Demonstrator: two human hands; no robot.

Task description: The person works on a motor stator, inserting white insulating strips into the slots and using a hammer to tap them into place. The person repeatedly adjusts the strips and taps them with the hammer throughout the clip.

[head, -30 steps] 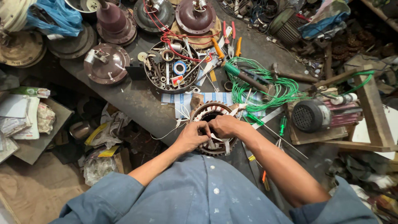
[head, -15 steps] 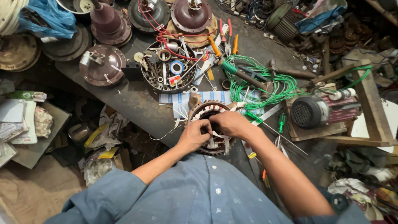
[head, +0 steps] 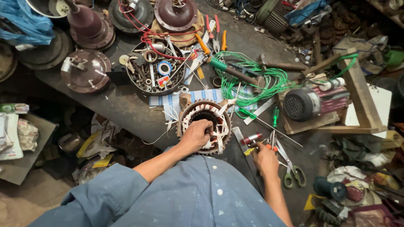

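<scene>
Round toothed metal stator ring with white-taped copper windings [head: 205, 126], lying flat on the dark workbench [head: 126, 107] at centre, near the bench's near edge and just in front of the person's blue shirt [head: 189, 197]. The left hand [head: 195, 135] rests on the near side of the ring, fingers [head: 208, 127] curled into its central opening and closed on the windings there. The right hand [head: 264, 159] lies to the right of the ring and apart from it, fingers bent down onto a small cluster of tools: a red-capped cylindrical tool [head: 251, 138], a yellow-handled tool [head: 250, 150] and scissors with green handles [head: 293, 171]; whether it actually grips any of them cannot be told. Far of the ring stand a round metal bowl of screws, tape rolls and small parts [head: 158, 72] and a loose coil of green wire [head: 248, 77]. To the right, a small grey electric motor [head: 313, 102] sits on a wooden frame [head: 357, 96]. Dark red domed motor covers [head: 86, 69] occupy the far left.
</scene>
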